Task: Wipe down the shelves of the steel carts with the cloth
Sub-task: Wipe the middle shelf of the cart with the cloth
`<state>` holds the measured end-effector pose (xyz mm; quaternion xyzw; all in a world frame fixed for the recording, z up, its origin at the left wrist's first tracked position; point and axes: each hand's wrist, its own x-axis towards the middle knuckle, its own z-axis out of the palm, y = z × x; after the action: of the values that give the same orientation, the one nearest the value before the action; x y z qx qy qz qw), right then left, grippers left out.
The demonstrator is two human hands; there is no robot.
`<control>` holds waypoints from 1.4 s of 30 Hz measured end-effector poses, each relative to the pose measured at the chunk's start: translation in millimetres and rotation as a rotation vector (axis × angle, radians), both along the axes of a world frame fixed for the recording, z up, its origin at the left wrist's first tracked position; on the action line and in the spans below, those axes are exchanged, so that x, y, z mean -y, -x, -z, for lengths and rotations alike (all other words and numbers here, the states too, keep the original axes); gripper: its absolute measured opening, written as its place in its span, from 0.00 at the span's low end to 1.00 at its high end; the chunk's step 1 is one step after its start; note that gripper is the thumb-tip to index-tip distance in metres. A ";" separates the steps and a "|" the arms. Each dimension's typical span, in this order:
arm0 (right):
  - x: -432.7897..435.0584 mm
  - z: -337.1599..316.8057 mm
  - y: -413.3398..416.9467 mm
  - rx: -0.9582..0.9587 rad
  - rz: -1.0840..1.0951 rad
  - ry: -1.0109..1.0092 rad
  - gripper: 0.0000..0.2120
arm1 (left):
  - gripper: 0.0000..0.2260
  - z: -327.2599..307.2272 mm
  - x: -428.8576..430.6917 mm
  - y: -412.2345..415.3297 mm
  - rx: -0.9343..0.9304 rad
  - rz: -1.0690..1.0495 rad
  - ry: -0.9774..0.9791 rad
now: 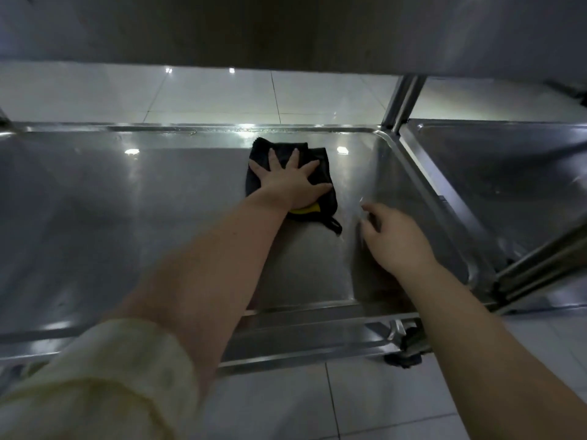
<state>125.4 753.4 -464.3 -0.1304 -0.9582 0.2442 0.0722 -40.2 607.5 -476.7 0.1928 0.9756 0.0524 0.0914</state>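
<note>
The black cloth (321, 158) lies flat on the lower steel shelf (127, 217), in its far right part, just short of the far rim. Its long axis runs far to near, leaning slightly right. A yellow patch (306, 210) shows at its near edge, and a loop (335, 225) trails near-right.

The left hand (290, 182) presses on the cloth with fingers spread straight, its grip closed on nothing. The right hand (397, 239) is just beside the cloth, fingers loosely curled and holding nothing.

An upper shelf (286, 27) overhangs. A post (401, 100) stands at the far right corner. A second cart (508, 173) adjoins on the right. A caster (406, 350) sits on the tiled floor (381, 404).
</note>
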 end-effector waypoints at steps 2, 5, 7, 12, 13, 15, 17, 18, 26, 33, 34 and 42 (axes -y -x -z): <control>2.6 -3.5 -1.6 -0.024 -0.004 0.039 0.20 | 0.34 6.2 4.7 -32.3 -0.005 0.068 -0.014; 12.8 -7.0 7.5 -0.074 -0.013 0.128 0.19 | 0.33 18.0 11.1 -86.5 -0.025 0.135 -0.015; 25.4 -10.0 18.3 -0.112 -0.021 0.174 0.18 | 0.29 12.8 20.8 -97.9 0.064 0.153 -0.124; 87.8 -2.5 43.7 0.064 -0.102 0.065 0.24 | 0.21 -13.0 97.0 -58.2 -0.014 -0.030 -0.369; 102.9 6.6 44.3 0.199 -0.120 -0.036 0.28 | 0.21 -11.3 114.6 -50.4 -0.038 -0.065 -0.314; 120.7 26.9 49.1 0.367 -0.134 -0.229 0.33 | 0.22 -2.2 138.0 -42.1 -0.052 -0.073 -0.160; 114.9 31.6 69.5 0.353 -0.130 -0.299 0.35 | 0.23 8.5 145.8 -38.4 -0.055 -0.058 -0.084; 105.3 29.0 85.0 0.335 -0.136 -0.298 0.35 | 0.23 13.1 146.8 -37.4 -0.062 -0.060 -0.081; 68.5 18.2 144.2 0.325 -0.173 -0.311 0.33 | 0.22 20.8 146.6 -31.7 -0.111 -0.060 -0.044; 62.1 23.1 17.9 0.361 -0.412 -0.349 0.31 | 0.22 13.4 142.0 -29.2 -0.122 -0.086 -0.087; 57.6 24.5 -4.9 0.340 -0.443 -0.339 0.32 | 0.21 11.7 136.2 -27.1 -0.166 -0.105 -0.110; 12.9 26.8 50.9 0.292 -0.326 -0.334 0.27 | 0.23 20.8 79.6 -27.5 -0.121 0.024 -0.153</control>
<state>74.5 740.4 -491.2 0.0055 -0.9938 0.0699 -0.0865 -12.7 527.9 -497.5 0.2140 0.9700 0.1140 0.0177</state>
